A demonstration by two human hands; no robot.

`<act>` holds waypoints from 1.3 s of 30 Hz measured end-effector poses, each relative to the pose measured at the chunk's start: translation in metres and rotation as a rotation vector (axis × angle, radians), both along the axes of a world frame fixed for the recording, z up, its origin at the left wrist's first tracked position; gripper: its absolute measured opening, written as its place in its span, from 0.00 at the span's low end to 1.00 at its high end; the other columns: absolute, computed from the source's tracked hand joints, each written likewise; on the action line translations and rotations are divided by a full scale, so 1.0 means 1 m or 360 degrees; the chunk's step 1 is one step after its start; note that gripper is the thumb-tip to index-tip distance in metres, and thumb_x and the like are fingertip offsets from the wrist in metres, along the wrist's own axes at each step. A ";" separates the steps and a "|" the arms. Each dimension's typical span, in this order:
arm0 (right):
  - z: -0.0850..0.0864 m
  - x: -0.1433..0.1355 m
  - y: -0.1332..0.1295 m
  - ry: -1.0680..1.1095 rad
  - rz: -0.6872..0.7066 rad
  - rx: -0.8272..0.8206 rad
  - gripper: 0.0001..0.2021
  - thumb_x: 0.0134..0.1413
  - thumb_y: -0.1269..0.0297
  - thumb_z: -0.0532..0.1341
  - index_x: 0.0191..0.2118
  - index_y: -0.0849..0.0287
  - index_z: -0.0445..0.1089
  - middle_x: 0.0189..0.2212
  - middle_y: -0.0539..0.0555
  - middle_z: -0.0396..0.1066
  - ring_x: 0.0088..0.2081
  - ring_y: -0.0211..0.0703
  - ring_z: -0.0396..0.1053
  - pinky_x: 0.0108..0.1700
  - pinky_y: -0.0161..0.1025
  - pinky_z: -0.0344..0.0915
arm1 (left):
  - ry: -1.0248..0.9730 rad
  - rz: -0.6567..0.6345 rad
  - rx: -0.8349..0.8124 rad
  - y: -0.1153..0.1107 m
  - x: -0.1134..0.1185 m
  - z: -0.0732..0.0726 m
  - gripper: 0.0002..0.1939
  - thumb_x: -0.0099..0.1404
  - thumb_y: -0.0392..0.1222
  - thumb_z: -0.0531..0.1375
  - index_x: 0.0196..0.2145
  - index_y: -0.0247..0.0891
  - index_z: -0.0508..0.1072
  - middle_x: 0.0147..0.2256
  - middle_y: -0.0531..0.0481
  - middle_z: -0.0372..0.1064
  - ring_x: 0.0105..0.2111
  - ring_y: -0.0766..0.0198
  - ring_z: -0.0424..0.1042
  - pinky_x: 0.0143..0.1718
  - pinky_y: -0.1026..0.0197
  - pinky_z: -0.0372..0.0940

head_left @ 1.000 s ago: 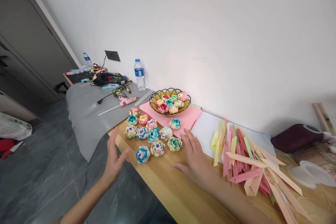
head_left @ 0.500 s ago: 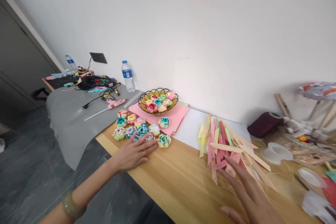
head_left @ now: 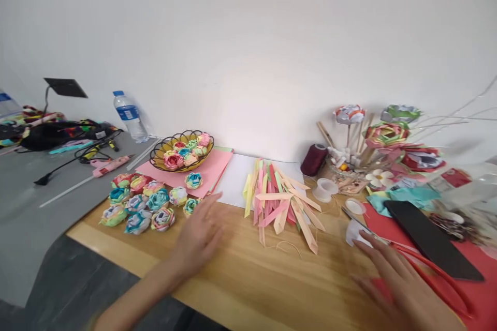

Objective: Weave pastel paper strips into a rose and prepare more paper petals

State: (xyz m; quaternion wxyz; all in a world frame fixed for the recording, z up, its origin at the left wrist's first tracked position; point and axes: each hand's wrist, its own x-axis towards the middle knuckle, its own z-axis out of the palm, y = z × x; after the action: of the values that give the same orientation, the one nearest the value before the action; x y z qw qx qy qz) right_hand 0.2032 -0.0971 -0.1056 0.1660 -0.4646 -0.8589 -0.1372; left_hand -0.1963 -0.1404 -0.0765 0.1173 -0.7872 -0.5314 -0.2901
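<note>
My left hand (head_left: 202,232) hovers over the wooden table, somewhat blurred, its fingers stretched out and nothing in them. Just beyond it is a teal and yellow paper flower (head_left: 191,207); several more paper flowers (head_left: 136,221) cluster to its left. On the right, my right hand (head_left: 399,279) is spread over the red-handled scissors (head_left: 435,269). Whether it touches them I cannot tell. Between the hands lies a loose pile of folded paper strips (head_left: 274,196) in pink, peach, yellow and green, partly on a white sheet (head_left: 233,181).
A yellow basket (head_left: 157,161) of paper flowers stands on pink paper (head_left: 219,163) by the wall. To the left are a glue gun (head_left: 111,164) and a water bottle (head_left: 131,116). Dark red thread (head_left: 313,160), a black phone (head_left: 430,238) and finished flowers (head_left: 388,134) crowd the right.
The view has swung to the right. My left hand has come away from the flower cluster, and my right hand has moved from the paper strips over to the scissors.
</note>
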 end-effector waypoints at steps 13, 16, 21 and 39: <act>0.026 0.014 -0.003 0.0125 -0.0228 -0.0044 0.18 0.59 0.54 0.48 0.46 0.60 0.66 0.44 0.61 0.69 0.44 0.51 0.69 0.41 0.47 0.68 | 0.0530 -0.0352 0.0047 0.031 0.110 -0.035 0.06 0.59 0.30 0.55 0.26 0.33 0.68 0.28 0.47 0.67 0.32 0.59 0.66 0.30 0.59 0.63; 0.035 -0.011 0.026 0.0007 0.0033 -0.0191 0.13 0.59 0.66 0.49 0.45 0.59 0.67 0.42 0.59 0.71 0.42 0.47 0.70 0.40 0.43 0.68 | 0.0502 -0.0408 -0.0085 0.031 0.117 -0.036 0.05 0.58 0.31 0.56 0.25 0.34 0.66 0.25 0.50 0.66 0.29 0.61 0.65 0.28 0.60 0.62; 0.030 -0.042 0.057 -0.0369 0.0367 -0.0141 0.14 0.53 0.78 0.52 0.44 0.62 0.66 0.43 0.59 0.71 0.44 0.47 0.68 0.44 0.44 0.65 | 0.0481 -0.0700 -0.0355 0.029 0.137 -0.021 0.04 0.58 0.32 0.57 0.27 0.36 0.64 0.25 0.54 0.67 0.28 0.65 0.65 0.23 0.63 0.57; 0.071 0.032 0.081 0.0180 -0.0443 -0.0187 0.13 0.59 0.63 0.47 0.38 0.56 0.68 0.37 0.53 0.74 0.33 0.43 0.72 0.31 0.36 0.64 | 0.0374 -0.0695 -0.0531 0.128 0.156 0.007 0.17 0.64 0.38 0.49 0.50 0.35 0.63 0.53 0.43 0.62 0.54 0.52 0.57 0.53 0.46 0.54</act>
State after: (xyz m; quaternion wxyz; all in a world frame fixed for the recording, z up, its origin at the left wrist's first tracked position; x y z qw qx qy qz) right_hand 0.2347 -0.0162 -0.0341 0.1660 -0.5951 -0.7820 -0.0821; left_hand -0.0403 -0.0124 -0.0694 -0.0181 -0.9194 -0.3727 -0.1239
